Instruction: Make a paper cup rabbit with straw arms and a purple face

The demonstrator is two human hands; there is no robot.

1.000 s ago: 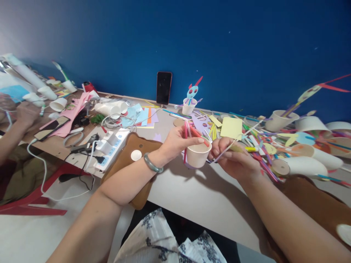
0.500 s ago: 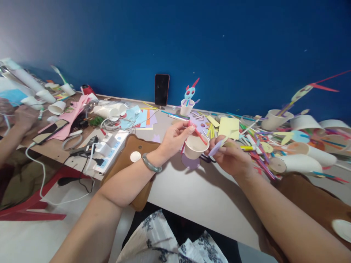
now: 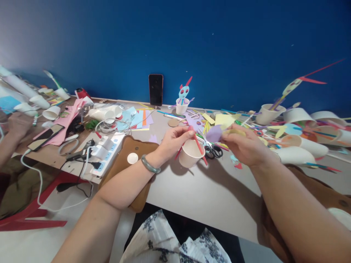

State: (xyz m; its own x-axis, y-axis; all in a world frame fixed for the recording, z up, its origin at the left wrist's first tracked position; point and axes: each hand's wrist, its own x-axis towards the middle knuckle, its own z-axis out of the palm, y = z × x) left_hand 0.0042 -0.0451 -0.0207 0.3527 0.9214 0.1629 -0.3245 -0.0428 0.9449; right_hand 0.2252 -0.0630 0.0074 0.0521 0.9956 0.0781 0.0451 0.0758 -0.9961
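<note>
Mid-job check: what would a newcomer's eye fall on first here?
Probably the light-blue paper figure with red eyes, rising from a small white paper cup at the back of the table, before the deep-blue wall. Then, front and middle, the left hand pinching a thin red stick at a second white paper cup, and the right hand holding a rounded purple paper piece.

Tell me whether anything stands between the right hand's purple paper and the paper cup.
Nothing visible blocks the gap from the purple paper in the right hand to the cup; the scissors seen there appear to lie on the table.
</note>
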